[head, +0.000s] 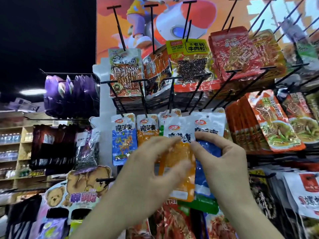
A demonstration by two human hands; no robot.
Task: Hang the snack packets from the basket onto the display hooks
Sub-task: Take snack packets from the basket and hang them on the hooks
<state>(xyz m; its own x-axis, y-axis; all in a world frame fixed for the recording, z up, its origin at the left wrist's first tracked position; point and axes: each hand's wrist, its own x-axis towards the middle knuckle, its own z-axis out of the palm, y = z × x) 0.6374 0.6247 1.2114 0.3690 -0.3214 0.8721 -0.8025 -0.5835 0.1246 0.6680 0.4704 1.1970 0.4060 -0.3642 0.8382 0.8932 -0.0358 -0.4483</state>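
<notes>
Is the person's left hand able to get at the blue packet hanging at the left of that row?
Probably yes, once freed: the left hand holds the orange packet together with the right hand, but the blue packet hangs close beside it with nothing in front.

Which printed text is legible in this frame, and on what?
"牛肉粒": yellow-label packet, top row.
"魔芋爽": hanging blue packet and orange packet beside it.
On the held packet, print is partly covered by the left hand and right hand.
Everything else: too blurred.
</notes>
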